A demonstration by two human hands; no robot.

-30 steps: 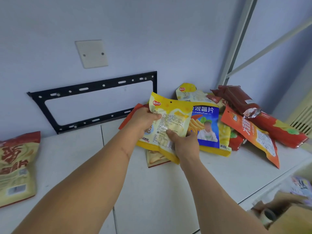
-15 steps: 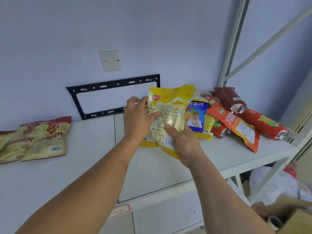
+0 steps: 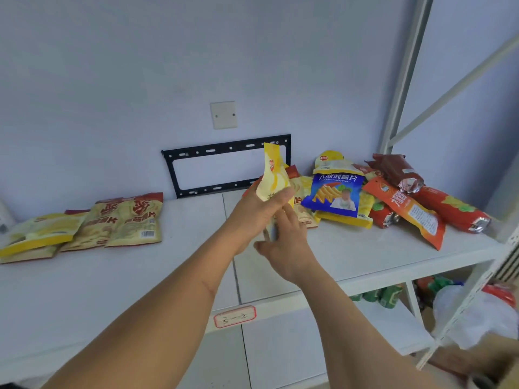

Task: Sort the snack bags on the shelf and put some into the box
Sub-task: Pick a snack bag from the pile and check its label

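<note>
On the shelf (image 3: 84, 279), three sorted yellow-red bags (image 3: 112, 220) lie in a row at far left. Mid-frame, the left hand (image 3: 261, 211) has its fingers clamped on one yellow snack bag (image 3: 273, 178), held edge-on above the shelf; the right hand (image 3: 283, 242) hovers beneath, fingers loose and empty. Sorting seems underway; next, carrying it leftward. Right, roughly eight unsorted bags (image 3: 393, 200) remain.

- A row of overlapping snack bags (image 3: 118, 223) is laid flat at the left of the shelf (image 3: 351, 256).
- A heap of bags (image 3: 393, 197) is piled at the right, against the upright post (image 3: 404, 74).
- One bag (image 3: 273, 175) is held upright between both groups, above the shelf, before the wall bracket (image 3: 224, 148).
- A label (image 3: 234, 316) is stuck on the shelf's front edge.
</note>
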